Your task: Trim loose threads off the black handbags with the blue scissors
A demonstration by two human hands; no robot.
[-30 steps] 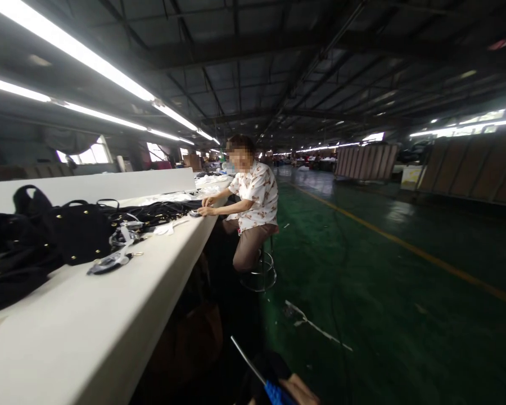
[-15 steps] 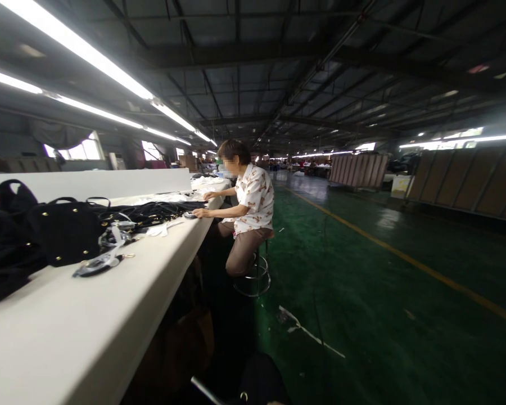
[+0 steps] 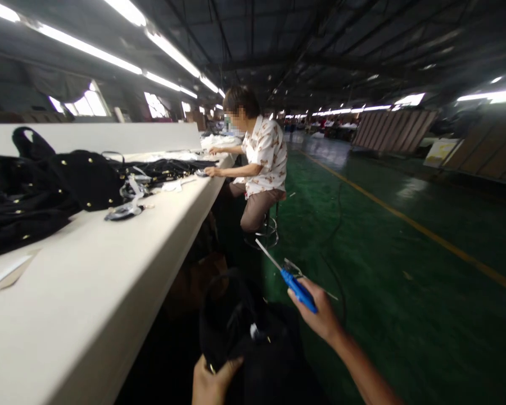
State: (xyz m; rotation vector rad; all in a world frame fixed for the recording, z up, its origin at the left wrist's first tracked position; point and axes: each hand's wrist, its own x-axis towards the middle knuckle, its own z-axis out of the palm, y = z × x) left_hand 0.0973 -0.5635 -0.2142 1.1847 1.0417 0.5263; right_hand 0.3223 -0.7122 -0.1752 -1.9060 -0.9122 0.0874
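A black bag (image 3: 257, 354) with a loop handle and brass-coloured fittings sits low in front of me, below the table edge. My left hand (image 3: 213, 379) grips its near left edge, thumb over the black fabric; the fingers beneath are partly hidden. To the right of the bag, my right hand (image 3: 316, 309) is wrapped around a blue-handled long-nosed lighter (image 3: 299, 289). Its thin pale metal tube points up and left, apart from the bag. A small white piece (image 3: 253, 330) shows on the bag. No flame can be seen.
A long cream-topped table (image 3: 109, 270) runs along my left, bearing a heap of black bags (image 3: 93, 180) and a plastic-wrapped strap (image 3: 124, 211). Ahead, a co-worker (image 3: 263, 163) sits on a stool, hands at the table. Scraps lie on the green floor (image 3: 383, 264).
My view has tilted down. Both hands, the black bag and the blue handle have come into fuller view; before, mainly the metal tube and part of the bag showed at the bottom edge.
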